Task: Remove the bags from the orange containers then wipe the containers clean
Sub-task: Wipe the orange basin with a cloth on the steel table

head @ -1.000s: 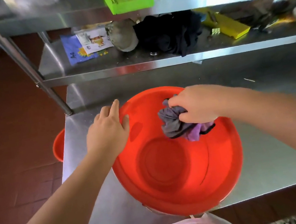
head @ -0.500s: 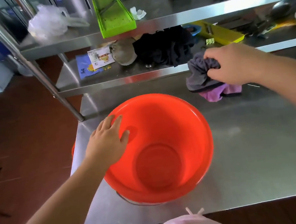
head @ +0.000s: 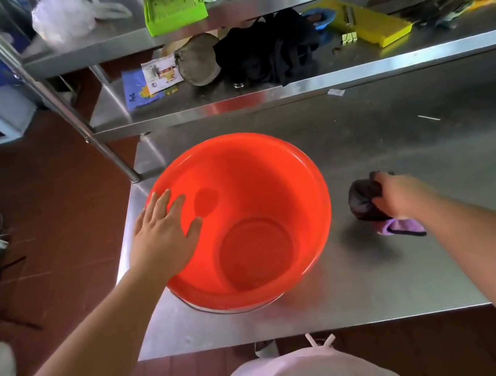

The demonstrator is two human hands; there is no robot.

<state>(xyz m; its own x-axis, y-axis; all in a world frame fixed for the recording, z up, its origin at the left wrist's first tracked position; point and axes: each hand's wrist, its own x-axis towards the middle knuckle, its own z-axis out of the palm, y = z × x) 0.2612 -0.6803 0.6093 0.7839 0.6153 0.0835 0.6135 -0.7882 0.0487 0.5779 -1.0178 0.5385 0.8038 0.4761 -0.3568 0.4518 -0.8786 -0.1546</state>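
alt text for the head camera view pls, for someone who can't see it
An empty orange container stands on a steel table, the left hand flat on its rim. To its right, the right hand grips a bunched dark cloth above the tabletop.

Orange container (head: 269, 165) upright, empty, on steel table (head: 416, 275).

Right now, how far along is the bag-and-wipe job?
Done: the orange container holds no bag and looks clean inside. In hand: the left hand rests on its rim; the right hand holds the cloth on the steel table beside it. Left: any other containers; none clearly shows here.
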